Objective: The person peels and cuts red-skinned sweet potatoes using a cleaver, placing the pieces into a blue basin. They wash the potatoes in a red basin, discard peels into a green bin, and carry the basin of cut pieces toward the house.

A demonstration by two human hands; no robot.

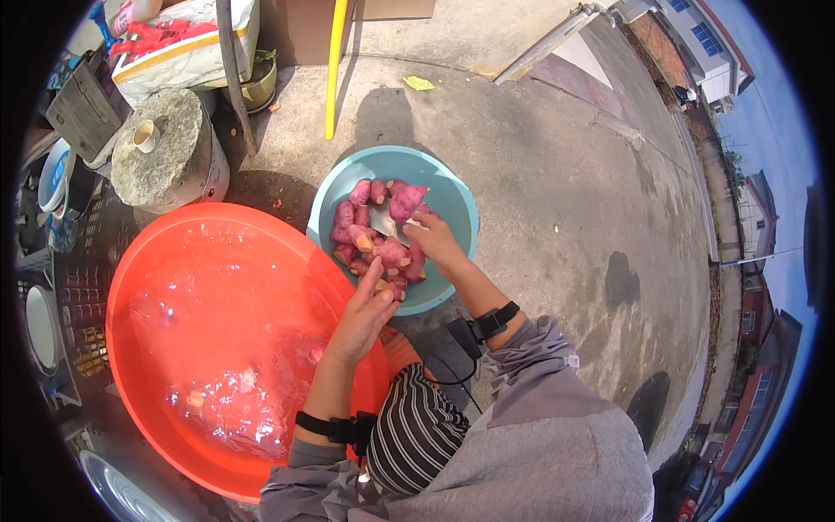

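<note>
Purple-red sweet potatoes [405, 202], some with pale cut ends, lie heaped in a light blue basin [465, 202]. Among them rests the wide grey metal blade of a knife [383, 219]. My right hand [437, 243] reaches in from the right, its fingers closed at the blade's right end; the handle is hidden by the hand. At the basin's near left rim is my left hand [365, 317], fingers stretched out beside the nearest sweet potatoes, with nothing seen in it. A large red tub [165, 235] of water stands to the left, with a few pale pieces in it.
Behind the red tub stands a round stone block [165, 161] with a small cup [146, 136] on it. Farther back are a white foam box [187, 61], a plant pot [260, 83] and a yellow pole [334, 70]. Crates [84, 304] line the left side.
</note>
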